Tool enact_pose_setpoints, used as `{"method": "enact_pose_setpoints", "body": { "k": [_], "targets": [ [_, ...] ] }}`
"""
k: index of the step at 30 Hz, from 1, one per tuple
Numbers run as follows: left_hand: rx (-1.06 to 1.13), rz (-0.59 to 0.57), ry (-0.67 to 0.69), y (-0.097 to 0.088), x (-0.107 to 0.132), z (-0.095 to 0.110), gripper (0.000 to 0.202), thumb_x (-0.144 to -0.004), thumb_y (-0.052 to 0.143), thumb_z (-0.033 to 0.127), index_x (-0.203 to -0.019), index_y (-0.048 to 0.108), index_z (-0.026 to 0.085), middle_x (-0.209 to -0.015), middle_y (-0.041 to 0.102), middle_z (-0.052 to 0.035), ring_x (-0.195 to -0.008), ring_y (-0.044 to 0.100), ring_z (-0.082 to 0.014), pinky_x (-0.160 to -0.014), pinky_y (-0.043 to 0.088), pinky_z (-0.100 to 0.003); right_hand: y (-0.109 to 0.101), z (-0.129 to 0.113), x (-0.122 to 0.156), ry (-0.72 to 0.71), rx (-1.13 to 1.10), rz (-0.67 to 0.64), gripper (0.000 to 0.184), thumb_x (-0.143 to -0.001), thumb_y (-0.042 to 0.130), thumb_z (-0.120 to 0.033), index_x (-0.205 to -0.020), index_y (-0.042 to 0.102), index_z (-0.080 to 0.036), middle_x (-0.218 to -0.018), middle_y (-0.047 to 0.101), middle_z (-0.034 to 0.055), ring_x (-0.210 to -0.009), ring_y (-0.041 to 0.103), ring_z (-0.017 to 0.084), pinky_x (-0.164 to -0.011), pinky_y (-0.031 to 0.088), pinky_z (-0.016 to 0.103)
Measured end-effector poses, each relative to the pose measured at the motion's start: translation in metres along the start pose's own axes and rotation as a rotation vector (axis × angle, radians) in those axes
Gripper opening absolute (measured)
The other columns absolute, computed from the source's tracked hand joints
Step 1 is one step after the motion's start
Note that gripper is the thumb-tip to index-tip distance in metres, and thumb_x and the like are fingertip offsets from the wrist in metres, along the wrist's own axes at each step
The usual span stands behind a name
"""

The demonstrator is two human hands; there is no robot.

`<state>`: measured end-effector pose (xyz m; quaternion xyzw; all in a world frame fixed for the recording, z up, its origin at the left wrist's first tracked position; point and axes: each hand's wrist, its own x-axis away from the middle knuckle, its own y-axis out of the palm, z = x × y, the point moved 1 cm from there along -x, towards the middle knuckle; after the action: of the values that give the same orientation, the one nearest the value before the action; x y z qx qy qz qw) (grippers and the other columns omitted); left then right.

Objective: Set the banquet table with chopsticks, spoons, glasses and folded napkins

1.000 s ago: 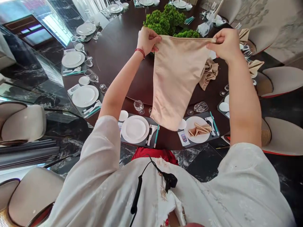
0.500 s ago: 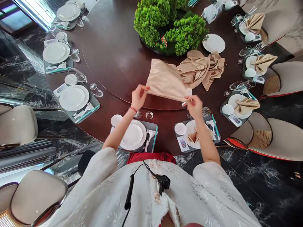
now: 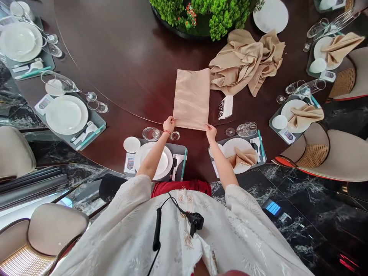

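Observation:
A beige cloth napkin [image 3: 192,97] lies flat as a folded rectangle on the dark round table [image 3: 123,69]. My left hand [image 3: 168,124] pinches its near left corner. At the near right corner my right hand [image 3: 211,132] pinches the cloth too. A red cord circles my left wrist. A heap of crumpled beige napkins [image 3: 247,61] lies just right of the flat one, and a small patterned white card [image 3: 225,107] sits beside its right edge.
Place settings with white plates [image 3: 66,114], teal chopsticks and glasses ring the table edge; one plate at my right holds a folded napkin [image 3: 243,157]. A green plant centrepiece [image 3: 207,13] stands in the middle. Cream chairs [image 3: 339,153] surround the table.
The napkin was held up in the air with both hands, then lowered and spread flat on the table. Both hands came down to its near corners.

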<state>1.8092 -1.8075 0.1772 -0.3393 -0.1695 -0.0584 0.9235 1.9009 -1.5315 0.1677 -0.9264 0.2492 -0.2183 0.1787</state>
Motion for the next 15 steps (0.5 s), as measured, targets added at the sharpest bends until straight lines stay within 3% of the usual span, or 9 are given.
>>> {"method": "enact_pose_setpoints", "body": {
  "k": [5, 9, 11, 12, 15],
  "targets": [
    [-0.007, 0.040, -0.074, 0.010, -0.012, -0.003, 0.012, -0.092, 0.059, 0.026, -0.096, 0.068, 0.020, -0.072, 0.059, -0.0011, -0.076, 0.053, -0.0195, -0.080, 0.038, -0.030, 0.017, -0.001, -0.010, 0.099, 0.103, 0.073, 0.027, -0.087, 0.061, -0.037, -0.088, 0.073, -0.013, -0.080, 0.073, 0.0054, -0.081, 0.061, 0.018, -0.072, 0.046, 0.023],
    [0.107, 0.154, -0.108, 0.013, -0.014, -0.004, 0.010, -0.082, 0.067, 0.021, -0.091, 0.067, 0.016, -0.093, 0.067, -0.0068, -0.094, 0.056, -0.0192, -0.093, 0.042, -0.030, 0.026, 0.001, -0.009, 0.259, -0.077, 0.183, 0.026, -0.085, 0.067, -0.039, -0.096, 0.068, -0.016, -0.079, 0.068, 0.0027, -0.080, 0.061, 0.016, -0.070, 0.052, 0.022],
    [0.203, 0.177, -0.148, 0.012, -0.016, -0.005, 0.017, -0.077, 0.071, 0.019, -0.093, 0.066, 0.015, -0.094, 0.067, -0.0063, -0.095, 0.055, -0.0178, -0.094, 0.043, -0.030, 0.025, 0.002, -0.008, 0.347, -0.227, 0.201, 0.025, -0.083, 0.072, -0.040, -0.093, 0.062, -0.019, -0.073, 0.062, -0.0012, -0.074, 0.059, 0.013, -0.070, 0.056, 0.022],
    [0.258, 0.146, -0.179, 0.011, -0.017, -0.006, 0.019, -0.075, 0.073, 0.018, -0.092, 0.066, 0.015, -0.089, 0.066, -0.0046, -0.091, 0.055, -0.0168, -0.092, 0.044, -0.030, 0.023, 0.003, -0.009, 0.380, -0.299, 0.156, 0.025, -0.082, 0.075, -0.039, -0.089, 0.058, -0.021, -0.069, 0.058, -0.0035, -0.070, 0.057, 0.012, -0.071, 0.058, 0.023],
    [0.382, -0.010, -0.283, 0.009, -0.023, -0.007, 0.011, -0.074, 0.073, 0.018, -0.081, 0.064, 0.016, -0.068, 0.056, 0.0024, -0.076, 0.048, -0.0133, -0.082, 0.044, -0.030, 0.010, 0.004, -0.020, 0.401, -0.401, -0.146, 0.030, -0.082, 0.079, -0.038, -0.081, 0.053, -0.022, -0.060, 0.047, -0.0087, -0.059, 0.048, 0.009, -0.077, 0.062, 0.029]
  ]
}}
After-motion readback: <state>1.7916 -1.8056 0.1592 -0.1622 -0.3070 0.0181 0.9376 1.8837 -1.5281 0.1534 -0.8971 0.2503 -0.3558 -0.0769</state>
